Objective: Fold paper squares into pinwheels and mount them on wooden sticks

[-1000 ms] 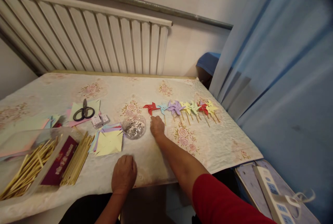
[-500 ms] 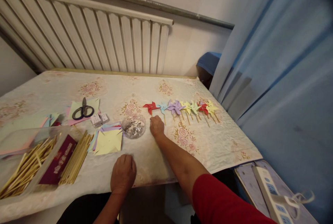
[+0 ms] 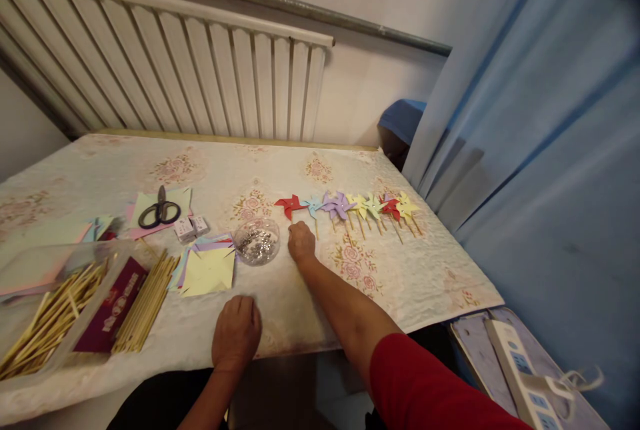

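My right hand [image 3: 302, 242] rests on the tablecloth with its fingers curled closed, right below a red paper pinwheel [image 3: 291, 205]; the pinwheel's stick is hidden by the hand. To its right lie several more pinwheels on sticks in a row: a light blue one [image 3: 313, 206], a purple one [image 3: 339, 205], then yellow, green and red ones. My left hand [image 3: 237, 331] lies as a loose fist at the table's near edge, with nothing visible in it. Between the hands and the paper sheets sits a clear round dish [image 3: 259, 243] of small shiny metal pieces.
A stack of cut paper squares [image 3: 209, 272] lies left of the dish. Beyond are small white boxes [image 3: 191, 229] and black scissors [image 3: 161, 210] on paper. At left stand a clear bin of sticks [image 3: 60, 317] and a stick bundle [image 3: 149, 303]. A power strip [image 3: 523, 373] is at lower right.
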Available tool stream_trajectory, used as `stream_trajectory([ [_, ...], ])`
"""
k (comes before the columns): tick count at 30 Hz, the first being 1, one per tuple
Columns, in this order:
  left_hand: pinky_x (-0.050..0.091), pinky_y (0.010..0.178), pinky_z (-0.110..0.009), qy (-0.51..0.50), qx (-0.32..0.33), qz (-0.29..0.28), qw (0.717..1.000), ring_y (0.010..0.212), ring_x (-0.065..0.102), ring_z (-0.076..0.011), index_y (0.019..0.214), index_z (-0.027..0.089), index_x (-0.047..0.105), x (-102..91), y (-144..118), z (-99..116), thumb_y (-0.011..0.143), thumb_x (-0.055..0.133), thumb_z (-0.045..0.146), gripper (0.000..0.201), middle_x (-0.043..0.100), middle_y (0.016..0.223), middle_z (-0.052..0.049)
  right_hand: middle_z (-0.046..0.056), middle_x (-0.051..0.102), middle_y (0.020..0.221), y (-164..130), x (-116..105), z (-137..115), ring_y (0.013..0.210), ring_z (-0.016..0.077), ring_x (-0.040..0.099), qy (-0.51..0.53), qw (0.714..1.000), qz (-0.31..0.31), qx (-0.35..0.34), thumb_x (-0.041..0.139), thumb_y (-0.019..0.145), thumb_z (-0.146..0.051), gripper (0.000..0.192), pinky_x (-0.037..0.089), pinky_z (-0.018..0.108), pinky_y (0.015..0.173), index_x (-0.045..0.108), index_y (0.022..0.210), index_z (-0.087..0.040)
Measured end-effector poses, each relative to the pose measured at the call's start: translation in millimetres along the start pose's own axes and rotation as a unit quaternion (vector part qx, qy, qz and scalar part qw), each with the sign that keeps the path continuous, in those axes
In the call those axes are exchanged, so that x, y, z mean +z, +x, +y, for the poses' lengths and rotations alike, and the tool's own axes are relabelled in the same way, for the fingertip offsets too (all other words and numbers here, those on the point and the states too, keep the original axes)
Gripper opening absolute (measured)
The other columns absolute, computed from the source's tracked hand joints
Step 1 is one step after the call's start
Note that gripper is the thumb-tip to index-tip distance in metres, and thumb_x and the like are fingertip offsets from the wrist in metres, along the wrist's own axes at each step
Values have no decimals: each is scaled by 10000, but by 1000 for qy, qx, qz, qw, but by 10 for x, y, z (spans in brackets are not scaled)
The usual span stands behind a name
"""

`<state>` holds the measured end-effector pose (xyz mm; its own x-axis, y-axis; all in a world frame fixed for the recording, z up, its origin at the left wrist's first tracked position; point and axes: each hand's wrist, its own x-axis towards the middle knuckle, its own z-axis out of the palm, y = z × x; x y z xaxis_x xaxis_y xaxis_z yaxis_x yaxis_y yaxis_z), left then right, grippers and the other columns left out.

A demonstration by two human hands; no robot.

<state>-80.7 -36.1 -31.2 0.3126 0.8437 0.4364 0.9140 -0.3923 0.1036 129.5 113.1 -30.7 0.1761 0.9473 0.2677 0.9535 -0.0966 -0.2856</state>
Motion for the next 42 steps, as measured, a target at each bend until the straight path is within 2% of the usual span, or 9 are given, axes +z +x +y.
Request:
stream_trajectory([
  [9,412,745,-382,-4,3,-6,1000,792,517,-237,771,206,524,-3,0,-4,912,485,166,151,530,776,-63,63,593,1019,-4,-21,-8,946,188,522,0,1000,5,8,409,969,-157,257,405,267,735,661,977,-211],
  [13,410,748,-381,0,2,-8,1000,789,515,-234,770,210,515,-20,6,6,918,476,168,159,531,776,-62,64,591,1052,-3,-43,-33,960,188,535,-4,1000,7,19,439,969,-207,196,422,270,750,630,1013,-210],
  [20,407,737,-372,1,-2,0,1000,785,520,-226,762,216,508,-10,-4,1,911,475,159,163,533,772,-59,76,607,1034,86,-52,-86,858,178,600,-16,996,-13,92,427,971,-212,174,430,273,686,576,1061,-196],
  [26,402,723,-374,-18,-7,-1,1000,787,524,-227,759,218,523,-7,0,-3,897,477,149,160,550,770,-61,95,608,1035,106,-43,-85,871,189,614,-8,995,-13,100,439,930,-158,183,439,280,688,569,1057,-174],
  [37,403,733,-376,-18,-4,-4,1000,791,511,-236,765,217,516,-18,1,7,907,467,158,162,531,774,-65,83,605,1001,94,-63,-57,848,185,567,41,990,37,132,409,913,-106,206,416,279,713,591,987,-169],
  [42,403,733,-376,-13,-6,-4,1000,791,514,-236,760,217,515,-1,-9,-1,898,483,157,154,535,776,-65,87,596,997,82,-90,-63,837,193,562,43,987,36,148,408,909,-117,208,410,286,694,595,983,-171],
])
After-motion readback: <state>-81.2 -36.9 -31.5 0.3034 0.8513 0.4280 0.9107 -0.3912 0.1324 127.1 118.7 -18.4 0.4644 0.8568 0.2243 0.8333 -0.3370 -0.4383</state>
